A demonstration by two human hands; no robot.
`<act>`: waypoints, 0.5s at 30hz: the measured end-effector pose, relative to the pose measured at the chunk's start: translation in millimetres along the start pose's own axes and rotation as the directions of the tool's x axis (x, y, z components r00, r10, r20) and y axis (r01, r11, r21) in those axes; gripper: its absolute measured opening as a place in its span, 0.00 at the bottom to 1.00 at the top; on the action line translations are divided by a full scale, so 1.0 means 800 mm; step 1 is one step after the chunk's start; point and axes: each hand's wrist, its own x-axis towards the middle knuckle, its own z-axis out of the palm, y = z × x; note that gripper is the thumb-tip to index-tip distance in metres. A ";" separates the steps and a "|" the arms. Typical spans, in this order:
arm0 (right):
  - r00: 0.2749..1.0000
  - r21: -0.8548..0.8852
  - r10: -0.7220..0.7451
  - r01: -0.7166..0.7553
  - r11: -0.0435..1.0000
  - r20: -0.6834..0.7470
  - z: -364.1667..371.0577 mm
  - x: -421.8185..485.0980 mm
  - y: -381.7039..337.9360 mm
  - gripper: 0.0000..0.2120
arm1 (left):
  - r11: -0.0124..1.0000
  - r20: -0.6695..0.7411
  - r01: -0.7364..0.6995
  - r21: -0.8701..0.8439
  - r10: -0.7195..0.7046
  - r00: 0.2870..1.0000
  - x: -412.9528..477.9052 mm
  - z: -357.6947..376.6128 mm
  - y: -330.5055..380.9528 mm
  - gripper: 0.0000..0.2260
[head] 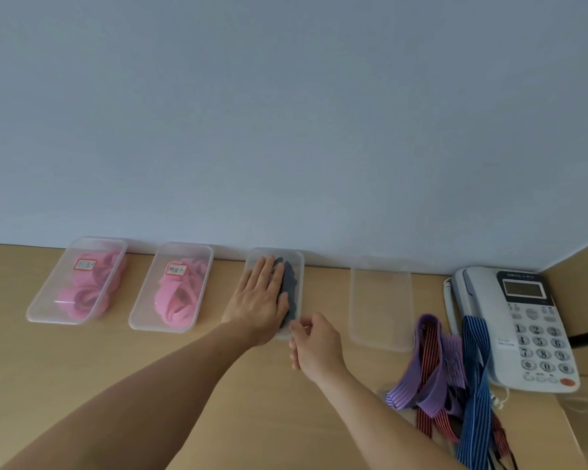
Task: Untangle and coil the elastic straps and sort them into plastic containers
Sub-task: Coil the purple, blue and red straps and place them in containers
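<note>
1. The left hand [260,296] lies flat with straight, spread fingers on top of the third box [298,266], well left of the phone [529,327]; it is probably pressing down so the springy dark straps [290,283] inside stay coiled and the box does not slide.
2. The right hand [316,344] sits at the near corner of that box on the phone side, fingers curled; whether it pinches the rim or holds nothing I cannot tell; it is likely there to steady or close the box.
3. A clear tray [380,300] lies just left of the phone, nothing in it; lid or fresh box, I cannot tell; either way it is within easy reach for the next step.
4. The two boxes farthest left of the phone, the first box [35,313] and the second box [136,323], hold pink straps and carry labels; those look finished.
5. The striped straps [455,385] lie in a loose tangle touching the phone's near left edge, purple, red and blue together; these seem to be the work left, to be pulled apart by colour before coiling.
6. All the boxes line up along the wall [285,113], leaving the desk [116,385] in front for handling.
</note>
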 end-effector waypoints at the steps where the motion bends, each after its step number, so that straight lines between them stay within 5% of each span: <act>1: 1.000 -0.028 0.012 -0.012 1.000 0.016 -0.004 0.000 -0.003 0.07 | 1.000 0.038 -0.002 -0.003 0.003 0.999 0.001 -0.005 0.000 0.28; 5: 0.995 -0.243 -0.096 0.093 0.965 -0.001 -0.028 -0.016 -0.013 0.08 | 0.997 0.135 -0.028 -0.066 0.037 0.990 0.003 -0.042 0.002 0.27; 8: 0.972 -0.427 -0.232 0.192 0.884 -0.043 -0.051 -0.036 -0.016 0.08 | 0.991 0.029 -0.047 -0.128 0.051 0.998 -0.006 -0.060 0.014 0.24; 15: 0.903 -0.773 -0.430 0.270 0.575 -0.004 -0.117 -0.107 -0.010 0.05 | 0.934 -0.014 -0.189 -0.303 0.194 0.981 -0.053 -0.076 0.061 0.18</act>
